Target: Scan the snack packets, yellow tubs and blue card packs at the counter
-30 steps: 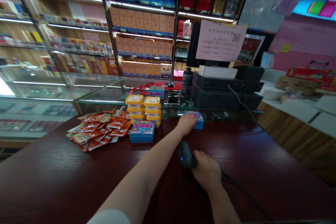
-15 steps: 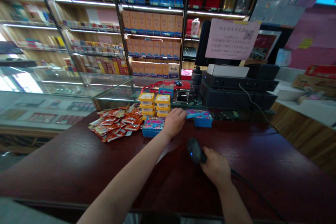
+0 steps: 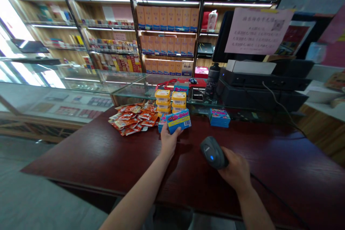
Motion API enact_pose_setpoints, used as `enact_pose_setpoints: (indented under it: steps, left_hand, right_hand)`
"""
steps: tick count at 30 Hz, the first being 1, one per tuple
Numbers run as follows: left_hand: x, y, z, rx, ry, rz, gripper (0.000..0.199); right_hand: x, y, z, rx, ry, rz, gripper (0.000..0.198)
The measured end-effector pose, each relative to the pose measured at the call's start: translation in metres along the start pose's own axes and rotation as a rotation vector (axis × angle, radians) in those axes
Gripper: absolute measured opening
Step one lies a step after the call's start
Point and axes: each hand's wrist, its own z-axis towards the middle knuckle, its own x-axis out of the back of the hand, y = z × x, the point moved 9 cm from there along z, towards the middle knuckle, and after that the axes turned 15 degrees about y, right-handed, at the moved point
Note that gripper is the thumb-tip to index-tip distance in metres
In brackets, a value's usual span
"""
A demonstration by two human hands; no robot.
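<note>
My left hand (image 3: 169, 143) pinches a flat blue packet (image 3: 179, 121) with pink lettering, tilted up so its yellow band and barcode face me. Behind it, partly covered, a stack of similar blue packets (image 3: 162, 122) lies on the counter. In my right hand (image 3: 236, 168) is a black barcode scanner (image 3: 214, 152) with a lit blue light, its head pointing forward and left. A cable (image 3: 275, 196) trails from its handle. Farther back to the right sits another stack of blue packets (image 3: 219, 118), apart from both hands.
Yellow-lidded tubs (image 3: 163, 97) stand stacked behind the held packet. Orange sachets (image 3: 133, 118) lie heaped to their left. A dark bottle (image 3: 212, 79), a phone (image 3: 197, 95) and a monitor with a pink notice (image 3: 256, 32) stand beyond the dark wooden counter (image 3: 129, 161).
My left hand has drawn back from the right-hand stack with a blue packet and now holds it up before the tubs. The scanner is raised slightly. The whole view has shifted.
</note>
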Motion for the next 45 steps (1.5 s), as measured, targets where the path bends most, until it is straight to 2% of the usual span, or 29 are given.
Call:
enact_pose_setpoints:
  steps: [4,9,16,22,25,29,32,34,37,40,45]
  left_hand:
    - [0.003,-0.008,0.003,-0.021,0.005,0.053,0.058]
    - [0.004,-0.008,0.005,-0.146,0.015,0.208,0.046]
    - [0.004,-0.011,0.008,-0.19,-0.019,0.227,0.043]
    - [0.0,0.001,0.003,-0.307,-0.028,0.313,0.036]
    - [0.008,0.03,0.003,-0.495,0.083,0.393,0.031]
    - [0.023,0.084,0.002,-0.919,0.261,0.532,0.019]
    - [0.025,0.102,0.002,-1.151,0.24,0.641,0.011]
    - [0.021,0.102,0.003,-1.234,0.185,0.755,0.015]
    - [0.01,0.091,0.003,-1.267,0.081,0.975,0.025]
    - [0.0,0.077,0.002,-1.217,0.0,1.165,0.028]
    - [-0.004,0.067,0.0,-1.103,-0.024,1.266,0.029]
  right_hand:
    - [0.004,-0.007,0.0,0.054,0.019,0.031,0.025]
    - [0.007,-0.014,0.0,0.102,0.044,0.104,0.025]
    - [0.009,-0.012,0.0,0.103,0.059,0.092,0.027]
    - [0.011,-0.012,0.001,0.106,0.091,0.069,0.024]
    - [0.01,-0.012,0.0,0.118,0.093,0.039,0.022]
    - [0.01,-0.012,0.0,0.116,0.1,0.021,0.021]
    - [0.01,-0.011,0.0,0.116,0.096,0.005,0.023]
    - [0.009,-0.011,0.0,0.119,0.091,0.003,0.024]
    - [0.008,-0.011,-0.001,0.123,0.087,0.005,0.024]
    - [0.006,-0.009,-0.001,0.116,0.076,-0.012,0.025]
    - [0.001,-0.005,-0.002,0.083,0.035,-0.061,0.025]
